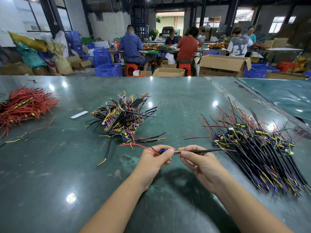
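Pinching the board [162, 150] in your left hand [154, 161] and the sleeve [208, 150] in your right hand [200, 163], you risked snapping the leads [177, 151] if you tugged.

A worker's left hand [156, 158] and right hand [200, 160], both bare, with short, plainly trimmed nails. The left forearm [117, 204], at 7 o'clock, and the right forearm [249, 207], at 5 o'clock, are uncovered down to the frame's lower edge.
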Demonstrator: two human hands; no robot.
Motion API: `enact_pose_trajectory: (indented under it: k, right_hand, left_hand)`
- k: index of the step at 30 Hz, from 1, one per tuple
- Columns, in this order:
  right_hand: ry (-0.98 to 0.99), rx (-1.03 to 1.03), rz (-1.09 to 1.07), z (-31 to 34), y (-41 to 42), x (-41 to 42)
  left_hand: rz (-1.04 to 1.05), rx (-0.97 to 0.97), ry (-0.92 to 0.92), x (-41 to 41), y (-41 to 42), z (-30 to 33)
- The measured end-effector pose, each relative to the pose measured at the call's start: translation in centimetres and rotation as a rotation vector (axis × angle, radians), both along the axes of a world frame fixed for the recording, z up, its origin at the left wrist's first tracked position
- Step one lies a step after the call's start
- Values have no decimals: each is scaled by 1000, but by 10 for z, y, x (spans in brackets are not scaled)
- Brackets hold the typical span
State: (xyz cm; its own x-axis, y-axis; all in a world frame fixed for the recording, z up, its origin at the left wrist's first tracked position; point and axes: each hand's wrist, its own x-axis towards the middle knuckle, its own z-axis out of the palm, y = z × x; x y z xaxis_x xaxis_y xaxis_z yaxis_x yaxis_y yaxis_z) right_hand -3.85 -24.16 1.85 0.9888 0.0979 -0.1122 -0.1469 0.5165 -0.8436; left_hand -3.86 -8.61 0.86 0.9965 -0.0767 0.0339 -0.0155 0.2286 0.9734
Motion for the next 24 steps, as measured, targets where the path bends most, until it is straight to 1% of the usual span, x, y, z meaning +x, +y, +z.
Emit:
enact_pose_trajectory:
  k: [3, 6, 8, 10, 12, 15, 17, 20, 24]
  right_hand:
    - [3, -83, -38, -2, 1, 0]
    - [-57, -261, -73, -6, 3, -1]
    - [-87, -346, -99, -8, 4, -1]
    - [-90, -366, -103, -9, 5, -1]
    - [-73, -323, -98, -7, 5, -2]
    - [-11, -107, -72, -4, 4, -1]
    - [25, 8, -37, -2, 3, 0]
    - [93, 63, -8, 1, 1, 2]
    - [112, 18, -7, 0, -2, 3]
  left_hand:
    - [14, 78, -24, -1, 0, -2]
    - [3, 158, -20, -2, -1, -3]
    - [2, 140, 8, -2, -1, -3]
    - [8, 53, 47, -2, -1, -2]
    - [11, -39, 77, -1, -1, -1]
    - [0, -138, 89, 1, 0, 0]
    - [-17, -168, 75, 1, 0, 0]
    - [-50, -120, 5, 0, 1, -1]
    - [-33, -28, -35, -1, -2, -3]
